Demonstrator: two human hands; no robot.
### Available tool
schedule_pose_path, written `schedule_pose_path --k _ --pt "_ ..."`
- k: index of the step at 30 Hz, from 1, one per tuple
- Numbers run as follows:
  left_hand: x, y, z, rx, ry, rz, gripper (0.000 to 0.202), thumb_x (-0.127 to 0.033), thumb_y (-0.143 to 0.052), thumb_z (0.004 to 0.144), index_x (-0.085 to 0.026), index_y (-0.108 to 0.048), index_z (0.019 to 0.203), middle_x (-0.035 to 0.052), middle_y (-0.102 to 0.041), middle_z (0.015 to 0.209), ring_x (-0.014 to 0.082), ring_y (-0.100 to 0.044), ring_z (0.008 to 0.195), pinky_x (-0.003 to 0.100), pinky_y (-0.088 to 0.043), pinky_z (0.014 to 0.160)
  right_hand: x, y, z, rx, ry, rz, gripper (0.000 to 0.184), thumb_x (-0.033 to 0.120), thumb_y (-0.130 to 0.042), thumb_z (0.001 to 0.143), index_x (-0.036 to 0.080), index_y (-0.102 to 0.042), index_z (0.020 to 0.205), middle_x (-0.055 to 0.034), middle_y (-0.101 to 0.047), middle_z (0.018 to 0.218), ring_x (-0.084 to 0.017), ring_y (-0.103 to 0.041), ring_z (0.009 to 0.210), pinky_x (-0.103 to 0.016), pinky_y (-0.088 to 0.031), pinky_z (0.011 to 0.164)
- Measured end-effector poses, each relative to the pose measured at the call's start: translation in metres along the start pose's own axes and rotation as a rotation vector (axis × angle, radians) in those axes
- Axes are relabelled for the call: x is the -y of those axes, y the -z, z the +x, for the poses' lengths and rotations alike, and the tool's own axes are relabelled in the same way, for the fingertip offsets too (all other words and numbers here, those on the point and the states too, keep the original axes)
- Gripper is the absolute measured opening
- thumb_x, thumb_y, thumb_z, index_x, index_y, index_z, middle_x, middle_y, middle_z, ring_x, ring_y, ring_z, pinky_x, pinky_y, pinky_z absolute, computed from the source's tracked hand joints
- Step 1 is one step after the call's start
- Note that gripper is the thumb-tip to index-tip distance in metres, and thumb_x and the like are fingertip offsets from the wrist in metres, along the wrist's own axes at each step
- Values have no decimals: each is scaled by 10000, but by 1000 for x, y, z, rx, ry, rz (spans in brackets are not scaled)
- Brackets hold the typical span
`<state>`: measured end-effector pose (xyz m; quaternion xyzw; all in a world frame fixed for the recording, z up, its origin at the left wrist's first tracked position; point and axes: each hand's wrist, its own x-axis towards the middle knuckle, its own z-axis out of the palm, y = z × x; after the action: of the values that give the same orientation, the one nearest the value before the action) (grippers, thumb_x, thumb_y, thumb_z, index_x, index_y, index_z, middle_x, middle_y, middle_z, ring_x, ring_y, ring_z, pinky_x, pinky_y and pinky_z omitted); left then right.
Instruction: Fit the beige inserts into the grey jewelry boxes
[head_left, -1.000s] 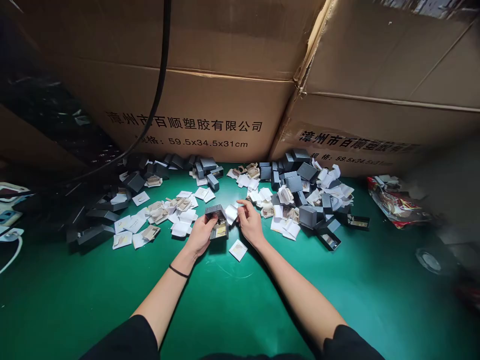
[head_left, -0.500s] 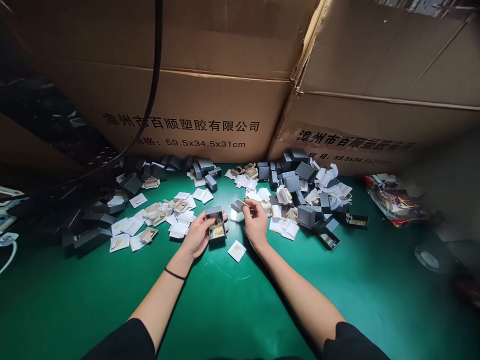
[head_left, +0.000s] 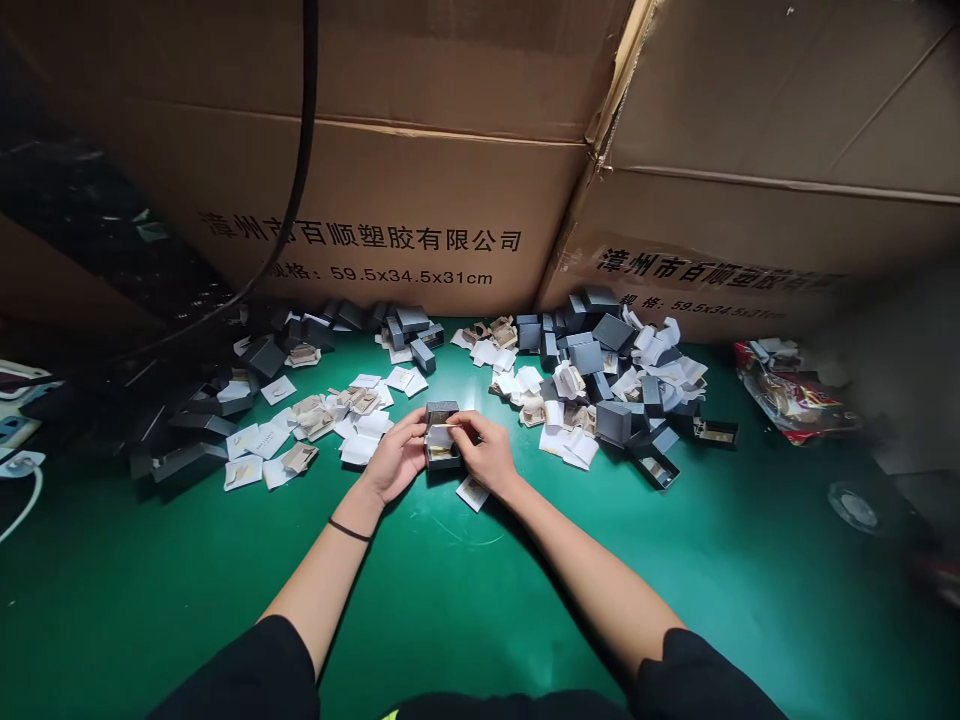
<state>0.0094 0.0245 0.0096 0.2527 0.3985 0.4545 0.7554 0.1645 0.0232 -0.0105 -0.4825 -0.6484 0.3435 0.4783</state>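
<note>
Head view: small dark box [head_left: 442, 463] is held just above or on the bench [head_left: 450, 620], centred in front of the person, lid tipped open on the far side; can't tell if its base touches down. Left hand [head_left: 396, 460] grips it from the left side, fingers closed against the wall. Right hand [head_left: 484, 452] is at the box's right edge, thumb and fingers pinching a white card [head_left: 439, 434] at the opening; how far in the card sits is too small to tell. Something yellowish shows inside, detail unclear. White packet [head_left: 472, 494] lies flat on the bench just under the right hand, partly covered by it. Left of the hands: loose white papers [head_left: 259, 440] and tan inserts [head_left: 315, 415], with dark boxes further left in shadow. Right: mixed heap of dark boxes [head_left: 586, 356] and white papers, some overlapping; an open box [head_left: 716, 433] at the heap's right edge. Red plastic bag [head_left: 799, 395] sits further right, clear of the heap. Behind it all, two printed cardboard cartons [head_left: 390, 190] stand side by side; black cable [head_left: 306, 100] hangs in front of the left one
</note>
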Motion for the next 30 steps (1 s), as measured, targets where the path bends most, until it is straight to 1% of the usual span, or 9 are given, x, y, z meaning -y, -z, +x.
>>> schedule_pose_path --k 4,7,11,15,18,21,24,27,30 --pt "-1 0 -1 -3 2 15 462 -182 -628 739 -124 -603 1196 106 -694 1019 191 -658 814 321 -535 751 -1 1 1 24 17 -19 199 297 -493 862 215 -674 852 -11 -676 751 -140 -574 599 -273 -471 598" --pt "-1 -1 0 -14 8 27 458 -182 -629 742 -115 -603 1194 106 -696 1002 194 -656 808 316 -535 730 -1 2 1 27 23 -15 214 294 -475 863 214 -674 853 -13 -679 753 -144 -572 601 -273 -467 599" --pt "-1 -1 0 2 8 30 442 -183 -637 741 -124 -617 1179 101 -700 991 192 -658 811 299 -530 715 -4 2 2 35 13 -33 208 304 -478 860 219 -669 860 -6 -681 756 -139 -563 591 -268 -463 601" --pt "0 0 0 7 6 29 414 -176 -645 737 -134 -629 1148 101 -701 986 190 -657 806 304 -530 725 -9 -2 0 19 14 -113 202 319 -485 875 232 -667 882 -5 -686 776 -137 -565 582 -265 -454 601" --pt "1 0 0 0 6 56 398 -180 -673 729 -141 -640 1124 91 -699 981 177 -650 788 284 -526 712 -11 -4 -2 14 37 -203 209 319 -475 890 239 -669 896 -4 -691 790 -138 -571 586 -266 -446 609" --pt "4 -1 0 -20 -25 88 380 -205 -720 728 -151 -655 1098 77 -696 967 151 -635 772 248 -515 700 -10 -5 -3 9 96 -275 226 313 -469 908 235 -680 882 -23 -699 817 -153 -603 670 -273 -451 660" --pt "6 -1 1 -31 -58 109 371 -241 -747 726 -156 -663 1077 71 -697 954 149 -631 787 243 -512 722 -7 -4 -4 -22 139 -340 234 310 -481 918 234 -698 874 -50 -693 854 -176 -615 797 -276 -455 721" --pt "7 -2 1 -29 -74 135 413 -254 -764 707 -156 -654 1093 81 -698 988 165 -638 826 260 -513 756 -7 -4 -4 -48 127 -380 237 335 -500 918 242 -715 876 -52 -668 815 -177 -601 793 -268 -454 704" --pt "8 -3 -1 -28 -99 182 505 -235 -780 674 -169 -626 1151 93 -681 1092 190 -642 920 269 -508 799 -9 -4 -4 -58 128 -342 268 361 -489 925 240 -725 888 -43 -657 745 -165 -591 706 -275 -453 669"
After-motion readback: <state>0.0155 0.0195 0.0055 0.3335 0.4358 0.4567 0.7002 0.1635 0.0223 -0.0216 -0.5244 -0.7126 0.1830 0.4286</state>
